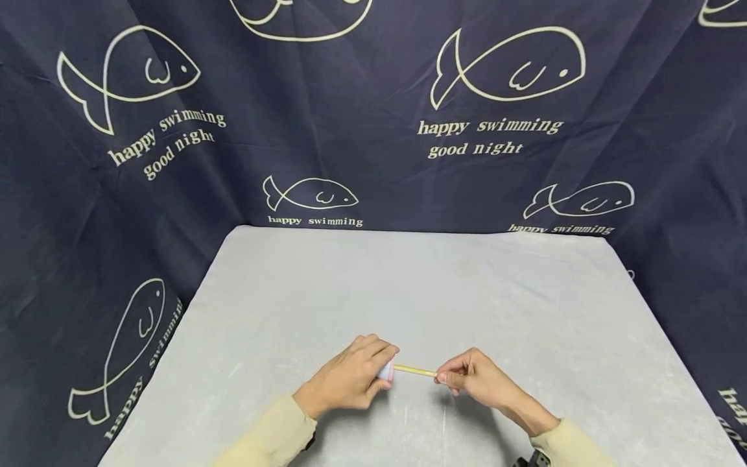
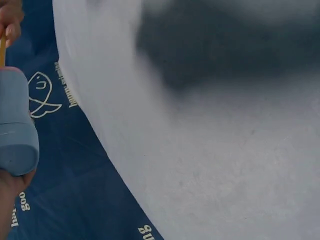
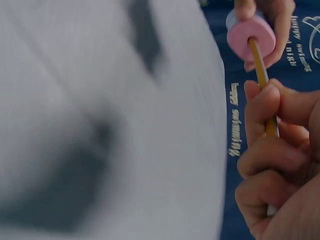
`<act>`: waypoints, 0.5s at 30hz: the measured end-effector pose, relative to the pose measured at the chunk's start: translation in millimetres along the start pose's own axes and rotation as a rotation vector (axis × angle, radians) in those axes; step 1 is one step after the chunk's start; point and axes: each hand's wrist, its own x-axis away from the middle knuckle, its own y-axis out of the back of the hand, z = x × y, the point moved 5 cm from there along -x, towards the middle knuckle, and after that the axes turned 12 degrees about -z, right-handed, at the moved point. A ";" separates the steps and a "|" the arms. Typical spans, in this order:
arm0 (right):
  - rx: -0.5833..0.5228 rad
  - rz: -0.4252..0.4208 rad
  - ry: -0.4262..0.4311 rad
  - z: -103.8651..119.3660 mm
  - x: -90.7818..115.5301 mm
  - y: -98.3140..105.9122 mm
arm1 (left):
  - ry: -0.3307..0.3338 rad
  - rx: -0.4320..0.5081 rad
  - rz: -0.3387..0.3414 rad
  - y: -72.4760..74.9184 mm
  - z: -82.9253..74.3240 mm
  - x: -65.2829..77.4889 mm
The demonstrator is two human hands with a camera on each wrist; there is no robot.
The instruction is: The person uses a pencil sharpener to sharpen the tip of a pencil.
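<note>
Pale lettering (image 1: 490,126) is running across the dark blue cloth (image 1: 385,155), spelling "happy swimming" over "good night" beneath each of two large fish outlines (image 1: 508,71). Beneath two smaller fish outlines (image 1: 315,194) lower down, "happy swimming" is standing again, the right-hand one partly hidden. In the right wrist view, "happy swimming" is running sideways along the same cloth.

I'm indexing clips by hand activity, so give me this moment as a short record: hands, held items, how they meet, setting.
left hand: grips the blue device
right hand: pinches the yellow stick, likely a pencil
device end: pink face toward the right hand
contact: stick's far end sits in the hole in the pink face
stick tip: hidden inside
surface: pale table
backdrop: dark blue cloth with fish drawings
</note>
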 end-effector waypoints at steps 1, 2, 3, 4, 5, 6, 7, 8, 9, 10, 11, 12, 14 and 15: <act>0.055 -0.026 0.016 1.1 -0.7 2.5 | 0.008 0.000 -0.006 -0.9 0.4 -1.3; 0.119 -0.066 0.050 2.6 -1.4 4.8 | 0.026 0.003 0.000 -1.8 1.9 -2.9; 0.194 -0.122 0.093 4.4 -1.8 6.7 | 0.052 0.012 0.012 -2.1 3.9 -5.2; 0.273 -0.188 0.152 6.8 -1.9 8.1 | 0.085 0.026 0.031 -2.2 6.4 -7.6; 0.354 -0.262 0.228 9.1 -1.3 9.0 | 0.119 0.037 0.052 -1.9 9.3 -9.8; 0.422 -0.334 0.310 11.4 -0.2 9.2 | 0.155 0.053 0.072 -1.0 12.3 -12.2; 0.467 -0.398 0.409 13.3 1.3 8.7 | 0.186 0.069 0.091 0.2 15.1 -14.5; 0.503 -0.457 0.517 15.1 3.5 7.7 | 0.212 0.091 0.105 1.7 17.8 -16.6; 0.542 -0.517 0.623 16.4 6.0 6.8 | 0.233 0.109 0.119 3.2 20.2 -18.7; 0.582 -0.575 0.728 17.5 8.8 6.1 | 0.252 0.132 0.129 4.7 22.5 -20.8; 0.618 -0.626 0.822 18.4 11.3 5.3 | 0.269 0.162 0.138 6.4 24.7 -23.1; 0.649 -0.674 0.905 19.1 13.5 4.9 | 0.287 0.197 0.144 7.9 26.7 -25.7; 0.695 -0.751 1.024 20.7 16.5 5.3 | 0.320 0.272 0.160 10.2 30.4 -30.3; 0.712 -0.779 1.067 21.8 17.3 5.9 | 0.338 0.302 0.174 10.6 32.3 -32.2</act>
